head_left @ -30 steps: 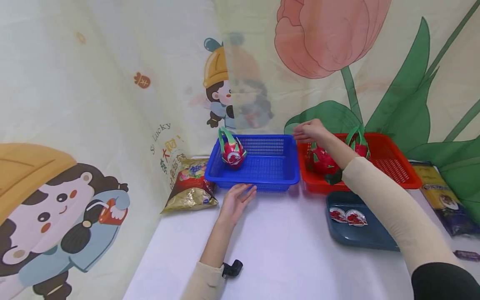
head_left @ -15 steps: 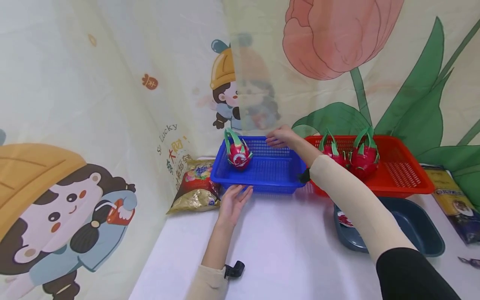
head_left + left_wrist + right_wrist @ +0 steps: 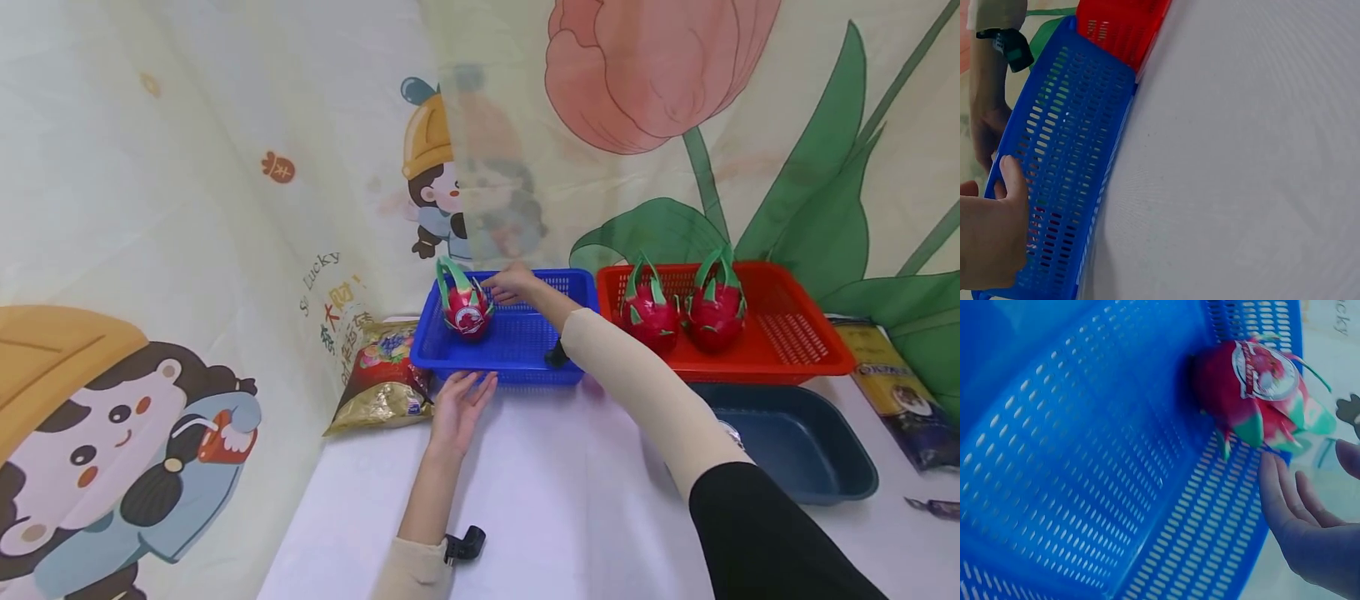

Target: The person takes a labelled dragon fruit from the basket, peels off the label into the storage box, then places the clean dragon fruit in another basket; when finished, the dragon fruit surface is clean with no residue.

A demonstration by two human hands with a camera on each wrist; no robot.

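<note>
A dragon fruit (image 3: 468, 312) with green leaf tips and a round sticker stands upright at the left end of a blue plastic basket (image 3: 525, 364). My right hand (image 3: 512, 283) hovers over the basket's back part, right beside that fruit. In the right wrist view its fingers (image 3: 1272, 487) are extended just under the leaf tips, and contact cannot be made out. Nothing lies in its grasp. At the basket's front rim is my left hand (image 3: 456, 412), palm turned up and fingers loosely spread. The left wrist view has its thumb (image 3: 1013, 178) in front of the basket wall.
To the right, a red basket (image 3: 795, 333) holds two more dragon fruits (image 3: 716, 312). A dark blue tray (image 3: 817, 450) sits before it, partly behind my right sleeve. A gold and red bag (image 3: 386, 379) leans at the left; another packet (image 3: 892, 392) lies far right.
My right hand has swept left from above the red basket, across the blue one, to the dragon fruit there. The left hand has barely moved.
</note>
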